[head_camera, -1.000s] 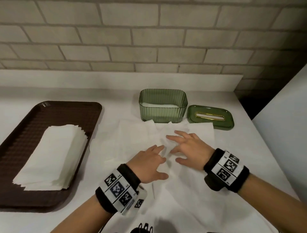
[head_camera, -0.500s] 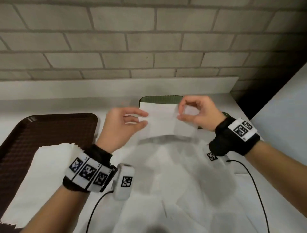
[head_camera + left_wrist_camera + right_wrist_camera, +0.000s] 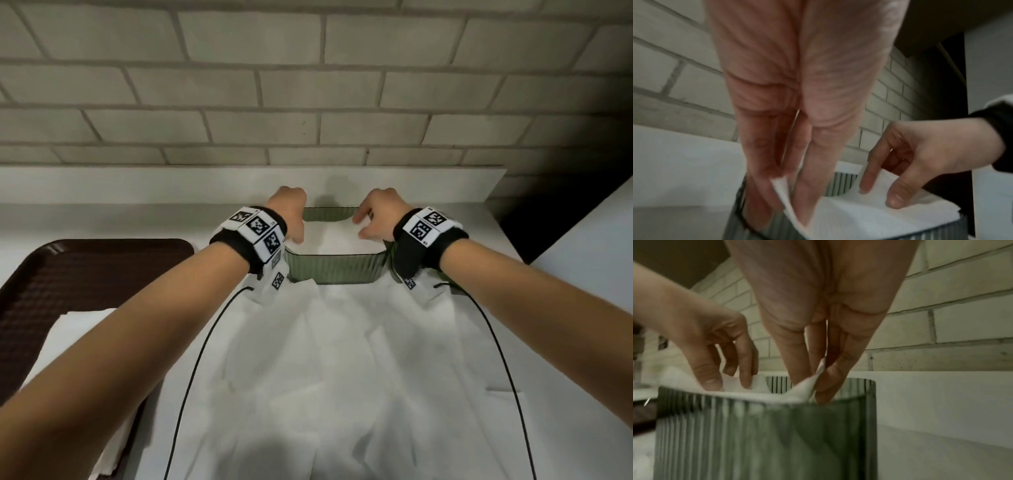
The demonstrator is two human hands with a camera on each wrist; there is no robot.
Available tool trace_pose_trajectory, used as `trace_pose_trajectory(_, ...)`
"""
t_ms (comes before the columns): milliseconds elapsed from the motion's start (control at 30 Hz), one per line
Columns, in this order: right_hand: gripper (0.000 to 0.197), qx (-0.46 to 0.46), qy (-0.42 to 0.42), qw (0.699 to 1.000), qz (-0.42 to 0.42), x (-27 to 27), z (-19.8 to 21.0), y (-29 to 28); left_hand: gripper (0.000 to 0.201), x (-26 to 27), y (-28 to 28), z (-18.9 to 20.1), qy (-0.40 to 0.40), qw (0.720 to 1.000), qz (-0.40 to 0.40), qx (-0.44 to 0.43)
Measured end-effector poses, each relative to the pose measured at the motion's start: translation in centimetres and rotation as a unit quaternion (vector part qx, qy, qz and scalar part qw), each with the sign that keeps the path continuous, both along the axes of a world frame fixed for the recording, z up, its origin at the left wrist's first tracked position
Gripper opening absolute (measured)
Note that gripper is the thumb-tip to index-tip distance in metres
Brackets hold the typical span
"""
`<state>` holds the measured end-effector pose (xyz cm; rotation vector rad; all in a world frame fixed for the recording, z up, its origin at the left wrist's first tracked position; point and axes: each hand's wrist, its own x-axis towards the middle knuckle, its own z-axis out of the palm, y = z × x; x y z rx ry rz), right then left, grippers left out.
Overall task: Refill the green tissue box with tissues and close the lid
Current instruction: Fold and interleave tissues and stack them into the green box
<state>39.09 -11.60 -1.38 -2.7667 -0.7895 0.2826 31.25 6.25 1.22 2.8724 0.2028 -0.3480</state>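
The green ribbed tissue box (image 3: pixel 337 272) stands open at the back of the counter. A folded white tissue (image 3: pixel 337 236) lies across its top opening. My left hand (image 3: pixel 291 222) pinches the tissue's left edge between thumb and fingers, seen close in the left wrist view (image 3: pixel 785 211). My right hand (image 3: pixel 370 222) pinches the right edge just inside the box wall (image 3: pixel 813 386). In the right wrist view the box (image 3: pixel 764 434) fills the foreground, and the tissue (image 3: pixel 777 394) sits at rim level. My right wrist hides the lid.
A brown tray (image 3: pixel 85 274) at the left holds a stack of tissues (image 3: pixel 78 329). Unfolded white tissue sheets (image 3: pixel 359 359) cover the counter in front of the box, with two black cables across them. A brick wall is behind; a white panel (image 3: pixel 599 257) stands at the right.
Both hands lifted a folded tissue off the counter, carried it forward and lowered it onto the box opening. The view has moved closer to the box.
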Motion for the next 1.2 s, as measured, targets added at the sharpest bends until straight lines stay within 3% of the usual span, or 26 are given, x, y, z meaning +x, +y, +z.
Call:
trace_pose_trajectory(100,0.034,-0.028,0.012,1.0,0.006,0.2,-1.0,-0.1,0.045,0.3,-0.6,-0.7,0.05,0.998,-0.017,0.024)
trace_pose_trajectory(300,0.04,-0.055,0.015,0.998,0.031,0.5,-1.8,-0.3,0.042,0.1,-1.2,-1.2,0.073,0.997,-0.028,0.017)
trace_pose_trajectory(433,0.03,-0.05,-0.007,0.998,0.049,-0.3,-0.7,-0.7,0.038,-1.2,-1.8,0.3,0.006,1.0,-0.021,-0.004)
trace_pose_trajectory(567,0.013,0.078,-0.101,0.987,0.093,-4.3,1.3,-3.2,0.017,-5.4,-0.4,1.8,-0.078,0.995,-0.015,-0.062)
trace_pose_trajectory(667,0.006,0.114,-0.072,0.982,0.13,-8.1,0.5,-5.6,0.015,-10.2,-0.2,1.1,-0.092,0.993,-0.028,-0.062)
trace_pose_trajectory(733,0.014,0.056,-0.005,0.983,0.173,-9.6,-1.5,-6.7,0.012,-12.8,-0.3,-0.2,-0.057,0.995,-0.038,-0.067)
trace_pose_trajectory(833,0.047,-0.067,0.068,0.965,0.246,-10.8,-4.2,-8.0,0.024,-15.3,-0.5,-3.3,0.016,0.996,-0.049,-0.078)
trace_pose_trajectory(900,0.066,-0.119,0.086,0.955,0.257,-11.3,-5.0,-8.5,0.033,-16.8,-0.8,-5.3,0.036,0.995,-0.05,-0.079)
trace_pose_trajectory(967,0.073,-0.148,0.086,0.953,0.249,-11.5,-5.2,-8.6,0.041,-18.0,-1.2,-6.8,0.031,0.995,-0.052,-0.081)
trace_pose_trajectory(1067,0.063,-0.181,0.082,0.957,0.21,-11.4,-5.1,-8.6,0.049,-19.5,-1.7,-8.3,0.018,0.995,-0.027,-0.092)
trace_pose_trajectory(1200,0.022,-0.16,0.076,0.966,0.191,-11.2,-1.5,-8.5,0.054,-21.4,-2.2,-9.2,-0.006,0.994,0.016,-0.108)
